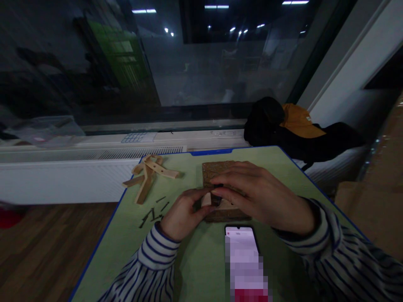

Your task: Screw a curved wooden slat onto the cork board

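Two striped sleeves (340, 247), left hand (181, 212) tight on one wooden piece (206, 199), right hand (262, 193) (hold unclear) over one brown board (217, 169)

Head view, forward and downward

Wooden piece (206, 199) in left hand (183, 213)

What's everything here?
Table: 1, green, centre
Board: 1, brown, centre
Held wood: count unclear, pale, centre
Wooden pieces: several, pale, table left
Fasteners: several, dark, left
Phone: 1, black, front
Window: 1, dark, behind
Paper: 1, white, behind
Container: 1, clear, left
Radiator: 1, white, left
Fabric: unclear, black, right
Cap: 1, orange, right
Cardboard: unclear, brown, right
Object: 1, red, left
Floor: 1, brown, left
Sleeves: 2, white/navy, front
Left hand: 1, bare, centre
Right hand: 1, bare, centre
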Tool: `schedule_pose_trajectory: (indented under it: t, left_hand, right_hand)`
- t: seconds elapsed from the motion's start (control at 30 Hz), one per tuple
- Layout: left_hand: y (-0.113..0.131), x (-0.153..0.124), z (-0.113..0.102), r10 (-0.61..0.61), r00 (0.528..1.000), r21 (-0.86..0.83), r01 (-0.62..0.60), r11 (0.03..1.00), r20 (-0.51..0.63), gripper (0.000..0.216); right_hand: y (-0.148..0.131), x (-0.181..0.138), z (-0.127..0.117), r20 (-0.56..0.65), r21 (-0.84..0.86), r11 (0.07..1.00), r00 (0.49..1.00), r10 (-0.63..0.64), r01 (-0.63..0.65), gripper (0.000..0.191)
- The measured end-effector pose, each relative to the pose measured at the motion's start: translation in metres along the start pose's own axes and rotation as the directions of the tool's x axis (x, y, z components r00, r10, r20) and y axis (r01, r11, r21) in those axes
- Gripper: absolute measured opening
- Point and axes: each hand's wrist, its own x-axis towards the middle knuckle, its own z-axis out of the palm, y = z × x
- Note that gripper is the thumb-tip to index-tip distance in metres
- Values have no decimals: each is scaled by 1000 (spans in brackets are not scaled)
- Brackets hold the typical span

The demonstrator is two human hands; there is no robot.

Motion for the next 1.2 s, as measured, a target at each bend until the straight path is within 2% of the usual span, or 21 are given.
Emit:
schedule_pose_trajectory:
  t: [1.0,1.1,1.2]
  left_hand:
    - [1,-1,-1,-6,1000,-19,6,1000,3,40]
    - [3,0,-2,26,998,-32,-27,999,-53,43]
    - [10,0,-2,44,986,-56,-53,997,-162,39]
  right_hand:
    - [0,1,0,-7,0,1000,1000,3,-3,19]
    - [0,2,0,-3,14,1000,1000,4,-4,20]
    - [-1,2,0,6,30,1000,1000,9,-9,21]
